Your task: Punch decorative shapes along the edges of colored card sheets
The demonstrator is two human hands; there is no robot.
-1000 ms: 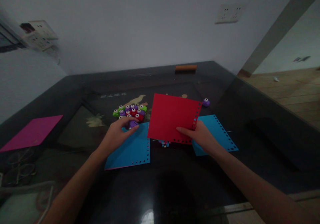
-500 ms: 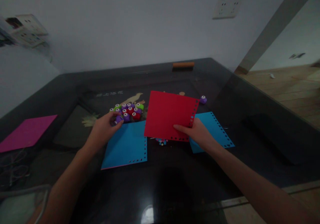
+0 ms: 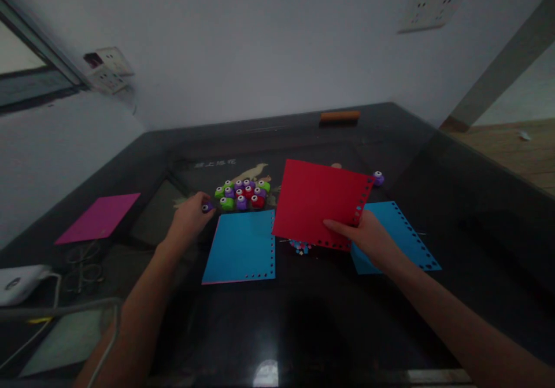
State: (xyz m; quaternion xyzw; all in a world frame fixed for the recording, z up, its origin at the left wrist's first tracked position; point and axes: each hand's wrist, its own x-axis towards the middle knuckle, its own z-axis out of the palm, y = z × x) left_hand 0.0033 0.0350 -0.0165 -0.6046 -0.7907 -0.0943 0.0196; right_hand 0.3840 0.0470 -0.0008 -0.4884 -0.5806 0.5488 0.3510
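My left hand (image 3: 191,215) is closed around a small purple craft punch (image 3: 207,207), to the left of a cluster of craft punches (image 3: 241,192) in green, purple and red with white tops. Between thumb and fingers my right hand (image 3: 368,236) grips a red sheet of paper (image 3: 321,200), raised at a tilt, with punched holes along its right and lower edges. Below it a small pile of punched paper pieces (image 3: 300,246) is partly hidden. A blue sheet (image 3: 245,246) with edge holes lies left of the pile. Another blue sheet (image 3: 403,232) lies partly under my right hand.
A lone purple punch (image 3: 378,178) stands on the dark glossy table (image 3: 312,318) at right. At left are a magenta sheet (image 3: 99,217), a pair of glasses (image 3: 82,269) and a white device with a cable (image 3: 21,285). An orange-brown roll (image 3: 339,117) lies by the wall.
My left hand has drawn the purple punch leftward, away from the cluster. My right hand still holds the red sheet. The view has turned left, bringing the white device into sight.
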